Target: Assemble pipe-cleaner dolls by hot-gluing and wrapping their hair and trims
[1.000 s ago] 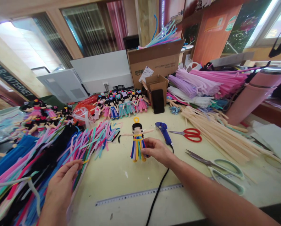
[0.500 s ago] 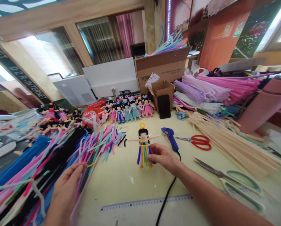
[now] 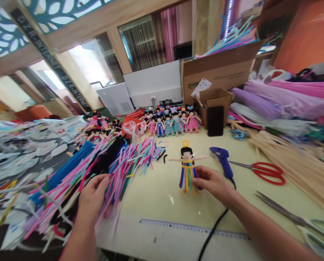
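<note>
A small doll made of fuzzy pipe cleaners stands upright on the table, with black hair, a yellow loop on top, outstretched arms and a striped multicoloured skirt. My right hand pinches the right side of that skirt. At the left, my left hand is over the edge of a pile of cut pipe cleaners, fingers curled together and nothing visible in them. A short yellow pipe cleaner piece lies on the pile, apart from the fingertips.
A blue glue gun, red-handled scissors and larger pale-handled scissors lie to the right. A ruler is in front, crossed by a black cord. Behind are finished dolls, a phone and cardboard boxes.
My left hand has let go of the yellow piece and drawn back left from it. The view has swung left. My right hand keeps its hold on the doll.
</note>
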`<act>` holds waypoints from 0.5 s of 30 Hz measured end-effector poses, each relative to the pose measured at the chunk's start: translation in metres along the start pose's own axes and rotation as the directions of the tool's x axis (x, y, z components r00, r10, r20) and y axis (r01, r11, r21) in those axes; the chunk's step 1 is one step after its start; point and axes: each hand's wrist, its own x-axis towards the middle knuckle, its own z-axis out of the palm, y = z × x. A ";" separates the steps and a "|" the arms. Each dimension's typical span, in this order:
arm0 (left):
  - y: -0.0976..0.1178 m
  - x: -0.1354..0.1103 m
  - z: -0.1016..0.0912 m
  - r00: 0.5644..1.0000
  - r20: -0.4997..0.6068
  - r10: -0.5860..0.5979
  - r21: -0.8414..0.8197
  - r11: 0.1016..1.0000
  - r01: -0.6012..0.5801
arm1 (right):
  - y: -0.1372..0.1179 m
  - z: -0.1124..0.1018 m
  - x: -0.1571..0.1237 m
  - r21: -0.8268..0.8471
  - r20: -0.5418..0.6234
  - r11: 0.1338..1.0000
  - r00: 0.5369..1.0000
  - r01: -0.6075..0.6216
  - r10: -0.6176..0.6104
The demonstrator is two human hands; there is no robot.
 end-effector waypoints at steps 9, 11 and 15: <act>-0.003 -0.003 -0.010 1.000 0.005 -0.029 0.011 1.000 0.029 | 0.007 0.003 -0.001 -0.085 0.051 0.995 0.997 -0.047 0.051; -0.004 -0.002 -0.007 1.000 0.021 -0.021 0.026 0.999 0.021 | 0.008 0.004 -0.001 -0.064 0.061 0.998 0.998 -0.028 0.032; 0.000 -0.004 0.002 0.998 0.062 -0.015 0.033 0.999 0.013 | 0.007 0.005 0.000 -0.038 0.081 0.999 0.996 -0.021 0.024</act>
